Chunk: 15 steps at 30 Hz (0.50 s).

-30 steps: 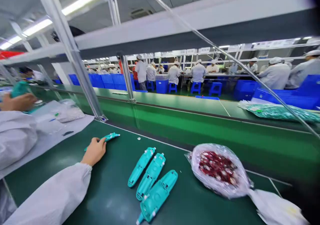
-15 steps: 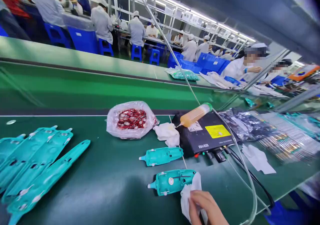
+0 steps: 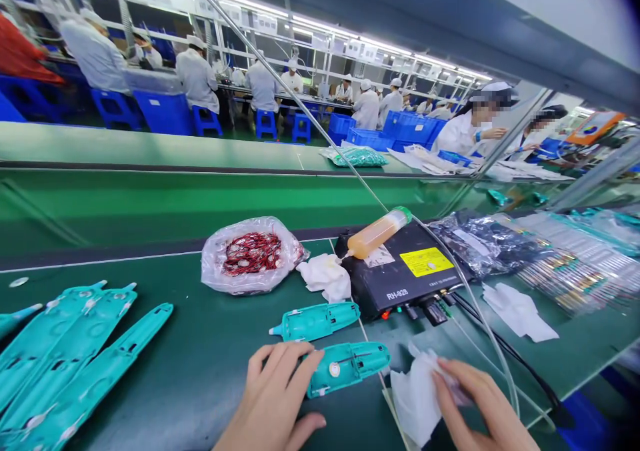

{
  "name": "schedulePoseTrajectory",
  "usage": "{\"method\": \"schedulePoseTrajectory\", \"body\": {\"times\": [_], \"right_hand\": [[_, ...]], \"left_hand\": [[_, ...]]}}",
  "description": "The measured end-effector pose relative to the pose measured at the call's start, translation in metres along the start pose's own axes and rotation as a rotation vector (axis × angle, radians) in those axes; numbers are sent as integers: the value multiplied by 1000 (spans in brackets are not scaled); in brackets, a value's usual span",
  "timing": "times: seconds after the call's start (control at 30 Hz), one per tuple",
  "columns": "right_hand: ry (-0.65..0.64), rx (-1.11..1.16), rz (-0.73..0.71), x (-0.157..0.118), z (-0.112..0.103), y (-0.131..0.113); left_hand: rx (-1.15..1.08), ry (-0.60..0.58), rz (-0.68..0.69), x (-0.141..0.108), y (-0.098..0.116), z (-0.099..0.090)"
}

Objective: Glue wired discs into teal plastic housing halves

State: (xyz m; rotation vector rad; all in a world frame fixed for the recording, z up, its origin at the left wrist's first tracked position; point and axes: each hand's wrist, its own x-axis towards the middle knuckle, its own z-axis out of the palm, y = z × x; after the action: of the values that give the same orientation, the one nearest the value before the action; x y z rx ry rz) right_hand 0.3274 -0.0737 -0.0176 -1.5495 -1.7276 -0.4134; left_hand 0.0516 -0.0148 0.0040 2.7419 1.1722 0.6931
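Newly in head view, the left hand [image 3: 275,391], fingers loosely curved, overlaps the nearer central teal casing half [image 3: 350,366] on the green bench [image 3: 205,344], grip uncertain, while the right hand [image 3: 477,401], pinching white tissue [image 3: 415,397], has withdrawn rightward, uncovering the casing's right end.

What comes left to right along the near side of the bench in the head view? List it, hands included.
Group of teal casings → left hand → single casing with a disc → white tissue → right hand.
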Motion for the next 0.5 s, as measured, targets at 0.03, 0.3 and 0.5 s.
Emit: {"method": "schedulePoseTrajectory", "body": {"times": [0.03, 0.3, 0.5], "right_hand": [[-19, -72, -2, 5, -4, 6], [-118, 98, -226, 34, 9, -36], [-334, 135, -227, 19, 35, -68]], "left_hand": [[-45, -31, -29, 0, 0, 2], [-234, -88, -186, -4, 5, 8], [-238, -22, -168, -9, 7, 15]]}}
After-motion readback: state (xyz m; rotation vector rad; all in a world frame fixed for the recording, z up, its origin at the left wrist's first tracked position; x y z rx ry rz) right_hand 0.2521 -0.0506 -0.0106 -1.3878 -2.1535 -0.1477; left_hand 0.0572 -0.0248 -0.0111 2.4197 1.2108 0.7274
